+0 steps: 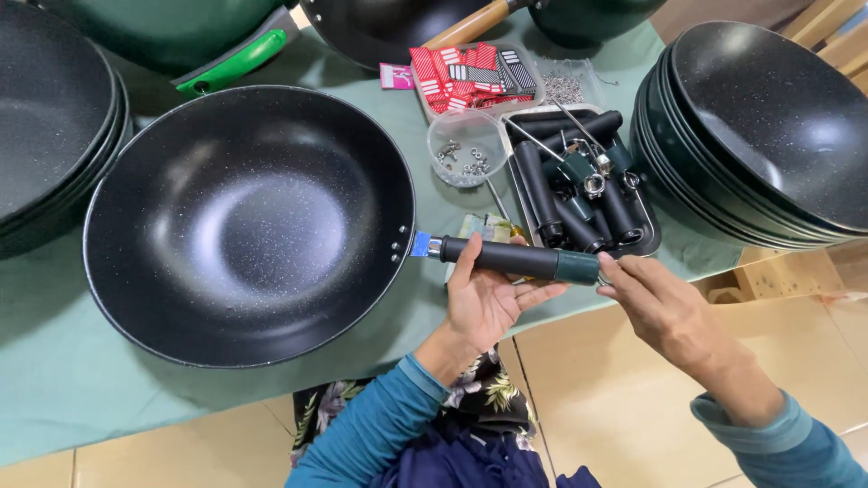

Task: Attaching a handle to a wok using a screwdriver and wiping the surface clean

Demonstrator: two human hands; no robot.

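A large black speckled wok point(249, 226) is seen resting on the green-covered worktop point(54, 380). Its dark handle point(515, 260) (projecting rightward past the worktop edge) is cradled from below by the left hand point(484, 303), fingers curled loosely around it. The handle's green end is pinched by the right hand point(665, 303), fingers pressed together. A tray of spare handles point(579, 185) lies just behind.
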